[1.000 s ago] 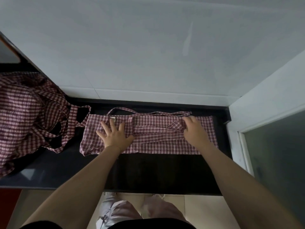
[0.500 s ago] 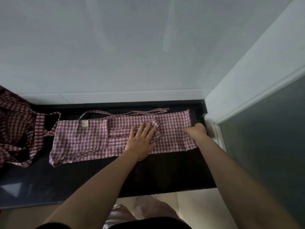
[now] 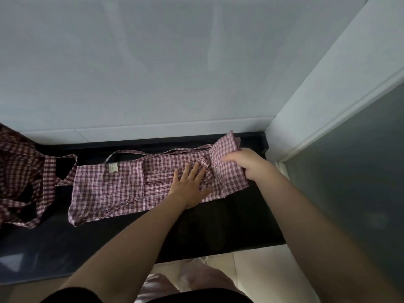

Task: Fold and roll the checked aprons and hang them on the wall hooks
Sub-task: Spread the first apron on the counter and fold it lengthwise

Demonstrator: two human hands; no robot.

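The apron (image 3: 135,184) lies folded into a long band across the dark counter (image 3: 218,232), strap loop trailing toward 11 o'clock. My left hand (image 3: 190,186) lies flat on it, fingers spread, pinning the middle. My right hand (image 3: 244,164) pinches the end at 3 o'clock, which stands lifted off the counter. It looks like thin, limp cotton: light, soft, quick to wrinkle and slide on the slick stone. I judge the short edge is the place to hold, both corners together, rolling toward 9 o'clock while the flat palm keeps the layers from creeping. More aprons (image 3: 19,171) sit heaped at 9 o'clock.
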